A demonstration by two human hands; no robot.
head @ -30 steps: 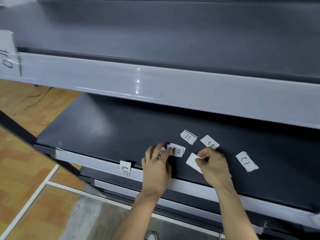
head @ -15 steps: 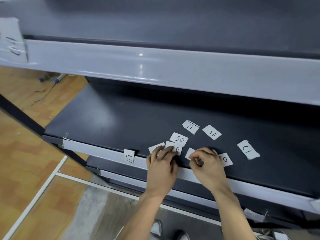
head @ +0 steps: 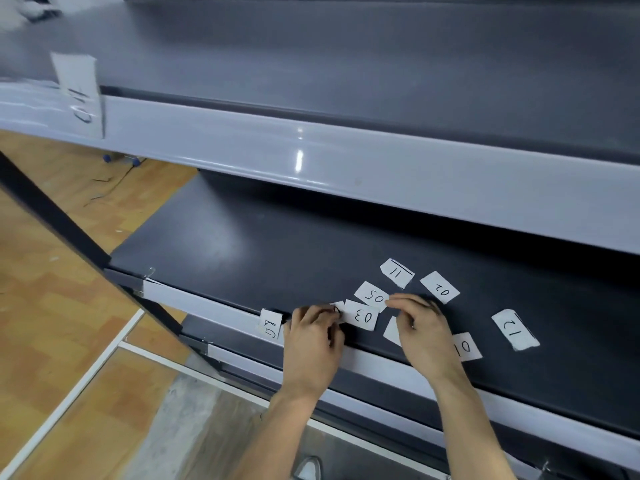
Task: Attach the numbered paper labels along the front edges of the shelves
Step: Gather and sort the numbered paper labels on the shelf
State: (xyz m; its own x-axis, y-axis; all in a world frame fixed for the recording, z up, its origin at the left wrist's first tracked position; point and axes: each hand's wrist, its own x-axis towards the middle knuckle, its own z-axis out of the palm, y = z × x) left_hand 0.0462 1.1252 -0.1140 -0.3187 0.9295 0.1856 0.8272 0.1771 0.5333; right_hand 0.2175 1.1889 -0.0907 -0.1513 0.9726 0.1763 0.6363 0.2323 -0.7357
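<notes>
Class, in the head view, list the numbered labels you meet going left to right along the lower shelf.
label 08 → label 03 → label 11 → label 02 → label 12. Left out because they overlap neighbours: label 05, label 01.

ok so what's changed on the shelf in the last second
Label 05 got uncovered behind 03, and 01 now shows beside the right hand, which reaches toward 05. The left hand came off 03 and curls on the slip beside it. 11, 02, 12 stayed put.
</notes>
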